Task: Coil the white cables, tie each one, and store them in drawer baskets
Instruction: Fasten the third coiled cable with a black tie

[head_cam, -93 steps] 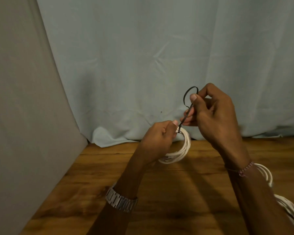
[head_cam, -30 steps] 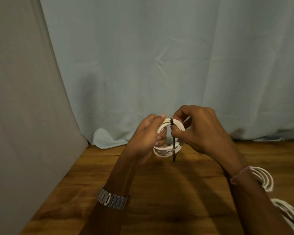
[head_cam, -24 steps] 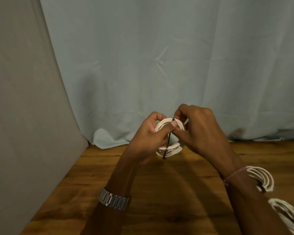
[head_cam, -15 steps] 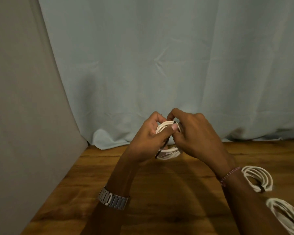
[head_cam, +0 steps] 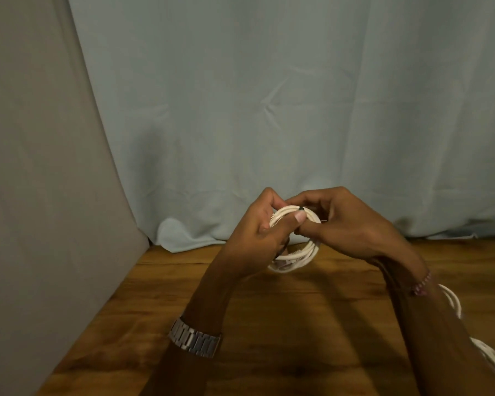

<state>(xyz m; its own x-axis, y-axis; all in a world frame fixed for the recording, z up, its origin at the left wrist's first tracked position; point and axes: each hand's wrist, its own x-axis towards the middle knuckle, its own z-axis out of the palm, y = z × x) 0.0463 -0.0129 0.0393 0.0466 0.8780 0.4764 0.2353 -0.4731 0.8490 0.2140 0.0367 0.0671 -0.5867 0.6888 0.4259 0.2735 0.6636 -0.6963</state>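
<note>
1. Head view, the only one. Both hands were raised above the wooden table, towards its back edge, working on one coiled white cable.
2. Left hand gripped the coil's left side, fingers curled round the loops, thumb pressed over the top strands.
3. Right hand pinched the top of the coil, fingers curled tight just beside a small black tie wrapped round the strands.
4. The coil hung in the air between the two hands, not resting on the table; its lower loops drooped below the left palm.
5. Judgement: coiling of this cable looked done and the tie seemed on, with the hands probably fastening or tucking its end. The loose end of the tie was mostly hidden, so I can't tell if it was closed.
6. More white cables lay by the table's right edge, partly hidden behind the right forearm; a second bundle sat nearer the front right corner. Can't tell whether these were tied.
7. No drawer or basket in view, so storing appeared not yet done for this cable.
</note>
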